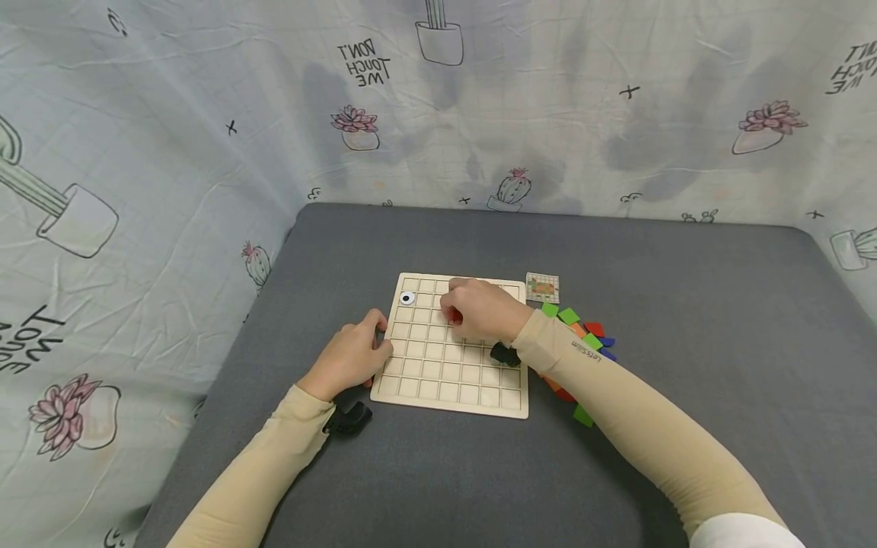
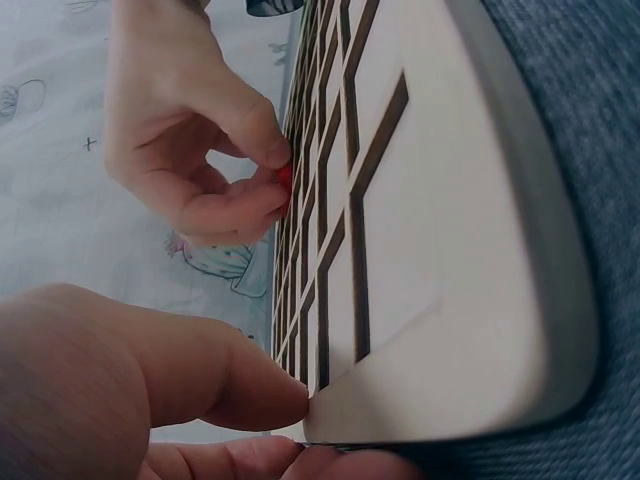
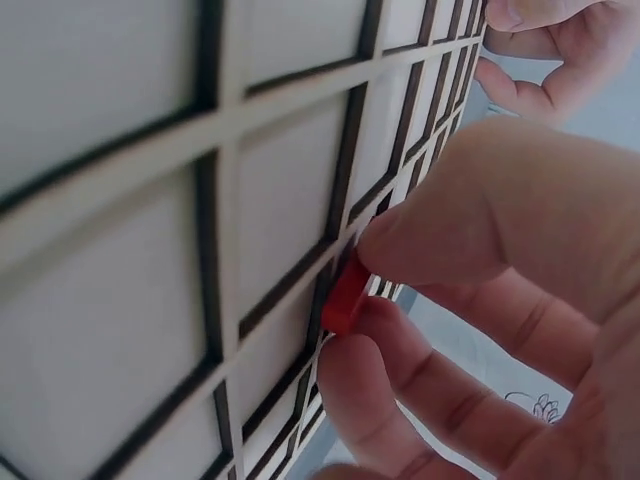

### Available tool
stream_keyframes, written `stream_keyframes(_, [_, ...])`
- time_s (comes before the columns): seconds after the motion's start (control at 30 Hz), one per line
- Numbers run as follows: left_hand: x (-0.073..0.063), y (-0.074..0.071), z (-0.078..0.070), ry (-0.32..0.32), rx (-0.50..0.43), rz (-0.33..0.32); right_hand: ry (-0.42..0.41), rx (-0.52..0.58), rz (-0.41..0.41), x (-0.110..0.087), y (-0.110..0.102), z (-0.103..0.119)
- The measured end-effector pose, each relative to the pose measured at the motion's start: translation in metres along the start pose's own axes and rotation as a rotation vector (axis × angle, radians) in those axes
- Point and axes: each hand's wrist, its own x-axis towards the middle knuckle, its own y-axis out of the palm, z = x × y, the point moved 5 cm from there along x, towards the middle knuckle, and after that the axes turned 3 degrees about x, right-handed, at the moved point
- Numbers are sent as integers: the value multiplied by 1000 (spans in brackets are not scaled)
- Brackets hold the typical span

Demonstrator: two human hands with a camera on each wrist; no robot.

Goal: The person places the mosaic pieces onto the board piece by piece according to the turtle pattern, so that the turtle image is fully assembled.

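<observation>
A pale wooden grid board (image 1: 448, 392) lies on the grey table. My right hand (image 1: 488, 308) is over its upper middle and pinches a small red tile (image 3: 345, 293) between thumb and fingertips. In the right wrist view the tile stands tilted at the grid cells, partly covered by the fingers. My left hand (image 1: 348, 356) holds the board's left edge, thumb on the rim and fingers beside and below it, as the left wrist view shows. A round white piece with a black dot, like an eye (image 1: 407, 298), sits in a cell near the top left corner.
Loose green tiles (image 1: 569, 316), with red, orange and blue ones, lie right of the board, partly hidden under my right forearm. A small pattern card (image 1: 543, 288) lies by the board's top right corner. A patterned cloth (image 1: 582, 114) hangs behind the table.
</observation>
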Motion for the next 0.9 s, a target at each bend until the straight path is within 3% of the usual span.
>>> stream_keyframes(0.23, [0,0,0,8,6,-4,30,18,-1,5,1,0])
stream_keyframes(0.5, [0,0,0,-4,0,4,-12,74,-72,33,1,9])
stream_keyframes(0.9, [0,0,1,-3,0,5,45,140,-100,55,9,8])
